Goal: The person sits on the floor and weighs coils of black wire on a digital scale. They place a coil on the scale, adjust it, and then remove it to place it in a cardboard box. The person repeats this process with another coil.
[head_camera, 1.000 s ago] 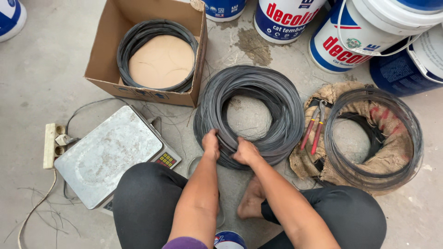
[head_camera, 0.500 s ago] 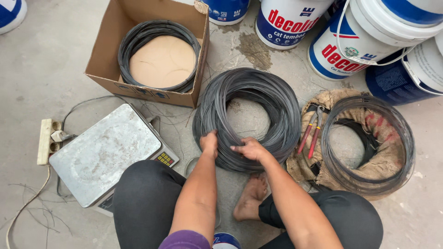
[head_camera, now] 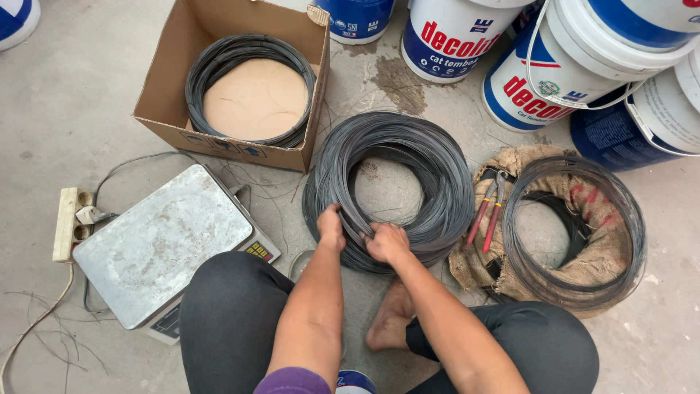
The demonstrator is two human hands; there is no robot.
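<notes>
Coil [head_camera: 390, 190]: I see it flat on the floor before my knees, within easy reach.
Left hand [head_camera: 330, 228]: fingers clamped on near strands.
Right hand [head_camera: 387, 241]: likewise gripping, alongside.
Pliers [head_camera: 487, 211]: handy on sacking [head_camera: 481, 271].
Scale [head_camera: 164, 248]: left.

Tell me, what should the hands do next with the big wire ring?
Probably lift a few strands free: the left hand and right hand both grip the near edge of the large dark grey coil of thin wire, which lies flat on the concrete floor.

Dull grey metal wire coil [head_camera: 390, 191], brown cardboard box [head_camera: 169, 87], scuffed steel scale [head_camera: 162, 246], coarse burlap sack [head_camera: 598, 252], glossy plastic buckets [head_camera: 467, 36].
</notes>
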